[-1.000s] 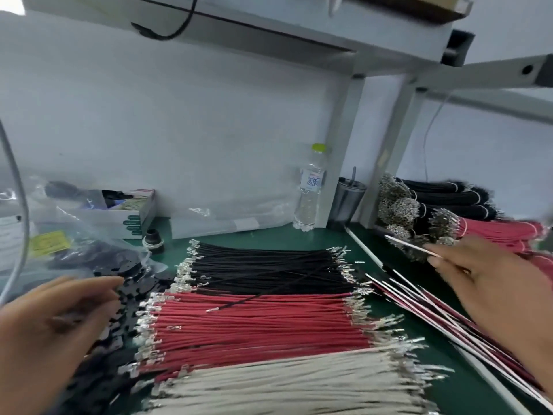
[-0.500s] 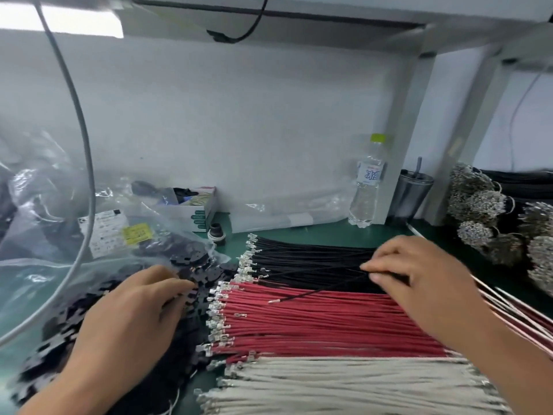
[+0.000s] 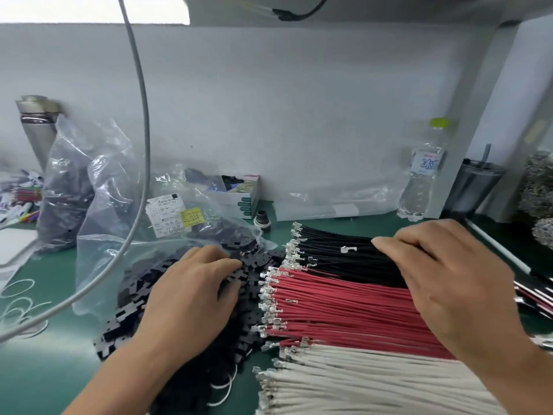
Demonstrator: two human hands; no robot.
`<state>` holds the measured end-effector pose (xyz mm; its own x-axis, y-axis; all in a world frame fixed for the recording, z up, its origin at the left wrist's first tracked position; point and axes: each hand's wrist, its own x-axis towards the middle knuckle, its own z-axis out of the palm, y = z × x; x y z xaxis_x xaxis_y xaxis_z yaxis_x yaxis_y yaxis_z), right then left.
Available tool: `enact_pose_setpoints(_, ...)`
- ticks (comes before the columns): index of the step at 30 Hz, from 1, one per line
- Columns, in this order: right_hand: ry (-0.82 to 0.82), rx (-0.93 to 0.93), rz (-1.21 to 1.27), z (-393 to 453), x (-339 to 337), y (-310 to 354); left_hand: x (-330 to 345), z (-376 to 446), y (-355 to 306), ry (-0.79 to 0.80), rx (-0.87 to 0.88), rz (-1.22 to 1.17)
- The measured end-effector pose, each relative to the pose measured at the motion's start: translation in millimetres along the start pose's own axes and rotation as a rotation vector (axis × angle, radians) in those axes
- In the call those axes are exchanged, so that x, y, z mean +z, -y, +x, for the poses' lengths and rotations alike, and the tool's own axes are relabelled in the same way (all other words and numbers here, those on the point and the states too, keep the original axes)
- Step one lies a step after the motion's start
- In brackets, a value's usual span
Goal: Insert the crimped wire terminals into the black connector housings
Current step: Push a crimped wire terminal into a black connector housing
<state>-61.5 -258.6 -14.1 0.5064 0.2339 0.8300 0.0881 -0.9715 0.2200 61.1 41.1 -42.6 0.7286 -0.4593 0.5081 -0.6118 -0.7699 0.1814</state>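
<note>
Resting palm-down on the pile of black connector housings (image 3: 191, 339) at table (image 3: 54, 369) centre-left, L hand (image 3: 191, 298) has fingers curled, grip unclear. R hand (image 3: 449, 289) pinches black wires (image 3: 335, 259), above red wires (image 3: 344, 310) & white wires (image 3: 374, 384).

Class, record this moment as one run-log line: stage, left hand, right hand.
stage: picking parts | left hand: on black connector housings | right hand: fingertips on black wires | inserted: none visible

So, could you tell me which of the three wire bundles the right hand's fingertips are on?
The black wires, the row farthest back; the right hand reaches over the red wires, and the white wires lie nearest.
</note>
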Motion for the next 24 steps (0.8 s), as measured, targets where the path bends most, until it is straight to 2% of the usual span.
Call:
enact_pose_setpoints(2,-0.030,-0.007,-0.003,-5,0,6,-1,7,0,0.006,-0.011,0.028)
enact_pose_setpoints(5,0.010,-0.046,0.021,-8,9,10,4,28,-5,0.036,0.040,0.078)
enact_pose_setpoints(10,-0.262,-0.061,0.039,0,-3,3,17,59,-8,0.139,0.140,0.185)
enact_pose_setpoints(12,-0.291,-0.062,0.048,0,-8,4,21,63,-7,0.154,0.177,0.213)
enact_pose_setpoints(14,-0.187,-0.056,0.040,-1,-7,7,23,65,-6,0.140,0.213,0.235)
enact_pose_setpoints(16,0.012,-0.048,0.022,-3,-1,12,25,66,-7,0.127,0.238,0.251)
enact_pose_setpoints(18,0.065,-0.043,0.019,-2,0,14,25,66,-9,0.136,0.278,0.287)
enact_pose_setpoints(20,-0.085,-0.016,0.054,1,-7,13,24,64,-8,0.136,0.312,0.307)
enact_pose_setpoints(22,-0.262,0.010,0.096,5,-16,12,17,61,-8,0.069,0.286,0.255)
enact_pose_setpoints(24,-0.310,0.010,0.080,6,-20,10,5,59,-10,-0.022,0.194,0.137)
